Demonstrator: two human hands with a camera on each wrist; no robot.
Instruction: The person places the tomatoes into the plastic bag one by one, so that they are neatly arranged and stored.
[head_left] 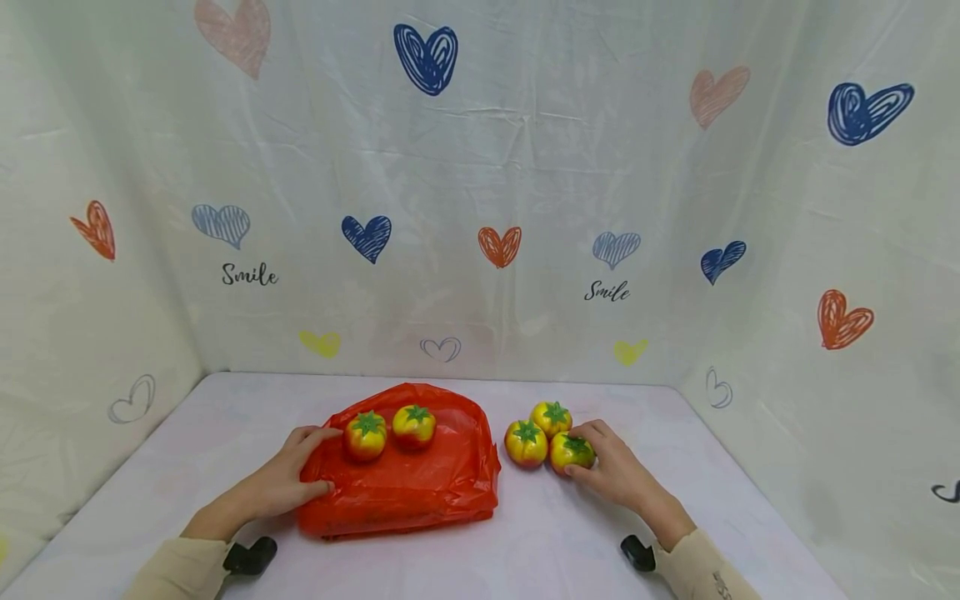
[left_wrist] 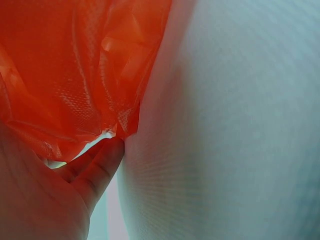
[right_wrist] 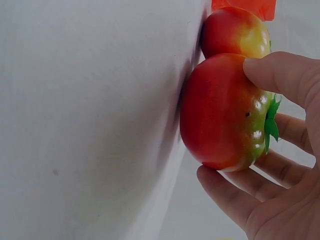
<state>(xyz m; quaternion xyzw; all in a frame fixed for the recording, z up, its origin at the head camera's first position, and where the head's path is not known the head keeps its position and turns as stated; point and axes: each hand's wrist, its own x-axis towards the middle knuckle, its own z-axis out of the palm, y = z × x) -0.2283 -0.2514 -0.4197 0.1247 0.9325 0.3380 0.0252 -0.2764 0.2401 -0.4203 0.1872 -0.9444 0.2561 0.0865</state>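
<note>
A red plastic bag (head_left: pixel 420 500) lies on the table, with two red-and-yellow toy tomatoes on top of it, a left tomato (head_left: pixel 365 437) and a right tomato (head_left: pixel 414 427). My left hand (head_left: pixel 281 475) holds the bag's left edge between thumb and fingers; the left wrist view shows fingertips at the bag's rim (left_wrist: pixel 127 112). To the right of the bag, three more tomatoes sit together. My right hand (head_left: pixel 618 471) grips the nearest right one (right_wrist: pixel 220 115), thumb on one side and fingers on the other. Beside it are a front tomato (head_left: pixel 526 443) and a back tomato (head_left: pixel 553 417).
The table (head_left: pixel 540 550) has a pale cover. White curtains (head_left: pixel 480 167) printed with hearts and "Smile" surround it at the back and both sides. Black wrist devices (head_left: pixel 251 557) sit at both sleeves.
</note>
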